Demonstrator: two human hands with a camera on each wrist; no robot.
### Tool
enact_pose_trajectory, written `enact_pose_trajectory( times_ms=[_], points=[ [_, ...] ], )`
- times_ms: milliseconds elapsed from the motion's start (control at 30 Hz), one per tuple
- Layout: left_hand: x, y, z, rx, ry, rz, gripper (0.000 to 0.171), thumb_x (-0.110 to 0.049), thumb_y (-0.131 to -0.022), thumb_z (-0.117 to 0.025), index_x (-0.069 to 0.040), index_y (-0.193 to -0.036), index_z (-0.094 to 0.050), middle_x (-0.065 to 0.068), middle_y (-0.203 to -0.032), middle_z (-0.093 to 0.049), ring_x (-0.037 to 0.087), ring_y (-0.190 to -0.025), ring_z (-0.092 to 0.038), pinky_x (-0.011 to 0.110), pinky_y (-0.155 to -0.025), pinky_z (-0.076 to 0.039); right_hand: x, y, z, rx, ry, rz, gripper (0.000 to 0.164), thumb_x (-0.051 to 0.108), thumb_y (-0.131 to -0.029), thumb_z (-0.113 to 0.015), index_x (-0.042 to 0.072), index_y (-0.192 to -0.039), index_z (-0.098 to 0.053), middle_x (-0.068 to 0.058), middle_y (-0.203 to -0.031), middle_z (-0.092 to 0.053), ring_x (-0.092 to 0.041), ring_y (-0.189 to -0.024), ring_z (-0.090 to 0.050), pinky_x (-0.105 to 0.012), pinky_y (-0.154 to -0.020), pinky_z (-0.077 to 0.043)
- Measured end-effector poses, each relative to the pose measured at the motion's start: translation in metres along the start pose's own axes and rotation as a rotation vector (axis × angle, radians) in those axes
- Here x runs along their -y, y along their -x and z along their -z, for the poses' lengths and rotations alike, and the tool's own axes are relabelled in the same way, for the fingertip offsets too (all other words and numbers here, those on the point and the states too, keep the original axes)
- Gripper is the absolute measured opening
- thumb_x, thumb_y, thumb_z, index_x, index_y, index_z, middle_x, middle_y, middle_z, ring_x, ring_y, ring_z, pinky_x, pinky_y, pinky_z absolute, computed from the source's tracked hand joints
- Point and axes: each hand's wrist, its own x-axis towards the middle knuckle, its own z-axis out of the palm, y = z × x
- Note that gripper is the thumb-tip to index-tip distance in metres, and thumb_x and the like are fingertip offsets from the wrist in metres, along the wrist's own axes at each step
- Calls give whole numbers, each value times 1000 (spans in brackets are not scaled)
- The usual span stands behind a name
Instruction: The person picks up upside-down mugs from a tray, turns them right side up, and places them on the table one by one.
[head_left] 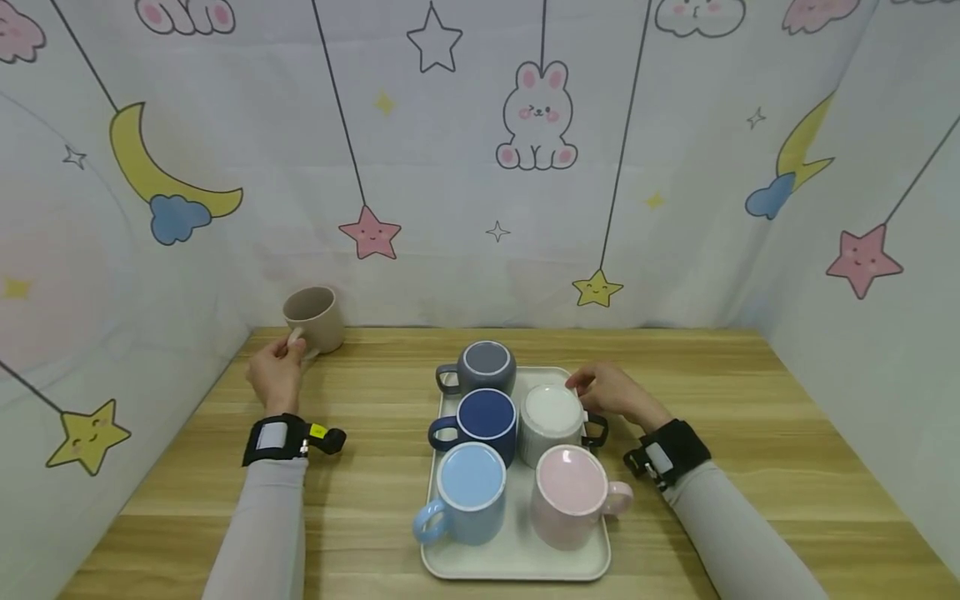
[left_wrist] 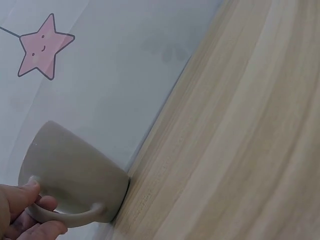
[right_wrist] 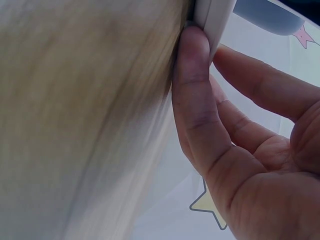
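Note:
At the back left of the table, an upright beige mug (head_left: 318, 321) stands close to the curtain. My left hand (head_left: 277, 375) pinches its handle (left_wrist: 75, 218) between thumb and fingers. In the middle lies a white tray (head_left: 517, 562) with several mugs set upside down on it. My right hand (head_left: 611, 390) is at the tray's right side, behind the black handle of a white mug (head_left: 553, 417). In the right wrist view its fingers (right_wrist: 197, 95) grip the tray's rim (right_wrist: 220, 22) from both sides.
On the tray are also a grey mug (head_left: 487, 362), a navy mug (head_left: 487, 417), a light blue mug (head_left: 472, 483) and a pink mug (head_left: 570, 492). Some handles reach past the tray's rim. A patterned white curtain (head_left: 450, 183) encloses the wooden table (head_left: 360, 500) at back and sides.

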Motion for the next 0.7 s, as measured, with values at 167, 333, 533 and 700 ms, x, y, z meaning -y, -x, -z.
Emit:
enact_pose_trajectory(
  times_ms=[167,333,533,700],
  points=[
    [-1,1,-3,-20,12,-29,38,-27,-97,-63,-7,-129,-65,14,-121,-67,24,-105,-63,11,-69,-45,0,0,0,-4,-3,18,29,-2,-80,-71,-5,-108,-67,-14,-95,-62,-23,-80,-58,-30,-65,-56],
    [-3,1,-4,-24,16,-49,37,-24,-96,-64,-4,-127,-66,16,-119,-68,24,-103,-63,10,-66,-44,0,0,1,-3,-7,21,29,-2,-80,-71,-6,-109,-67,-14,-95,-61,-23,-81,-58,-29,-66,-56],
    [-6,3,-2,-38,33,-72,38,-25,-97,-62,-4,-130,-64,15,-122,-67,26,-108,-63,15,-76,-48,0,0,1,2,-12,21,29,-2,-80,-71,-6,-108,-67,-14,-96,-62,-24,-81,-58,-30,-66,-57],
    [-16,2,3,-98,109,-106,37,-24,-99,-59,-7,-131,-63,13,-123,-65,25,-113,-61,28,-94,-51,1,0,1,3,-6,24,29,-1,-80,-71,-6,-108,-67,-15,-96,-62,-25,-83,-58,-30,-66,-57]
  ],
)
